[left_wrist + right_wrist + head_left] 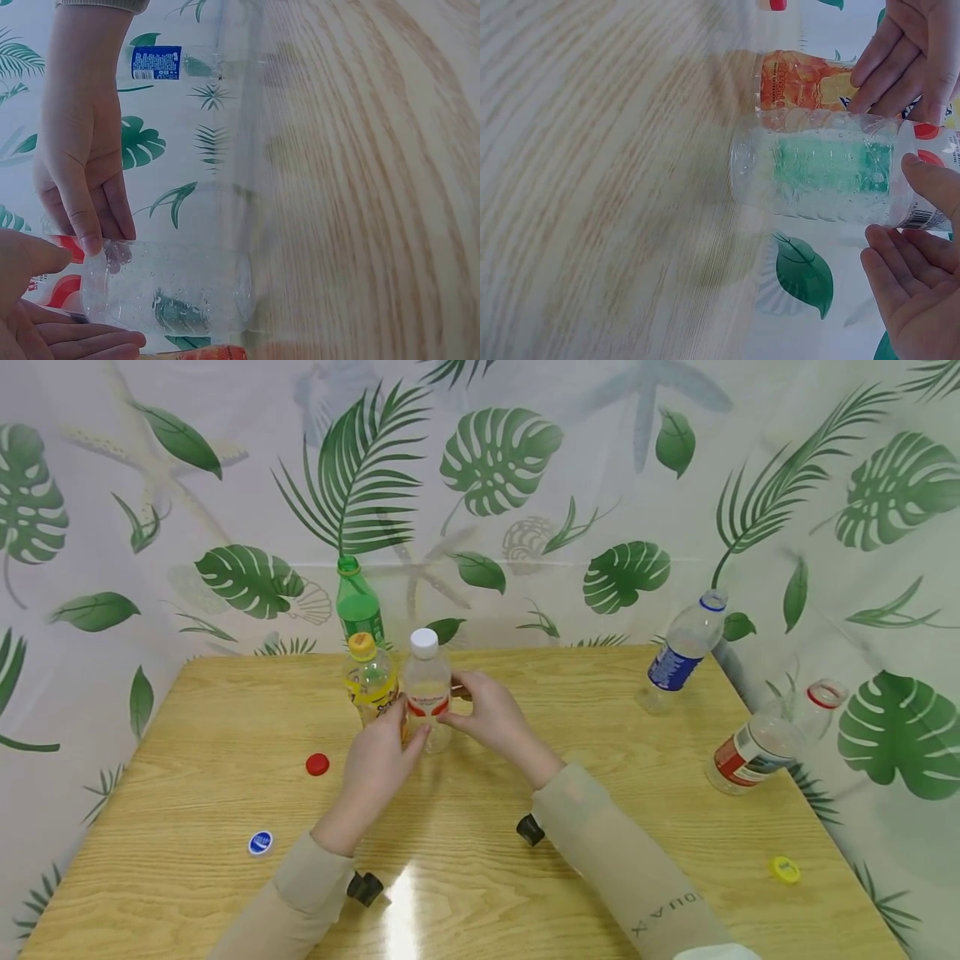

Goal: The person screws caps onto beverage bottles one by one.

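At 11 o'clock on the table (pixel 615 760), the white-capped bottle (pixel 426 681) stands capped. Left hand (pixel 375 756) and right hand (pixel 495 714) flank it unclenched, fingers extended. Apparently outstanding, uncapped: blue-labelled bottle (pixel 675 667), 2 o'clock; red-ringed bottle (pixel 765 743), 3 o'clock.

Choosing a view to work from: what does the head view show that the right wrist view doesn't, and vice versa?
Only the head view: the white cap on the held bottle, the blue-labelled bottle, the red-rimmed bottle, the loose yellow cap and the loose blue cap.
Only the right wrist view: a barcode on the held bottle.
Both: that bottle with the left hand and right hand touching it, the yellow-capped bottle, and the table.
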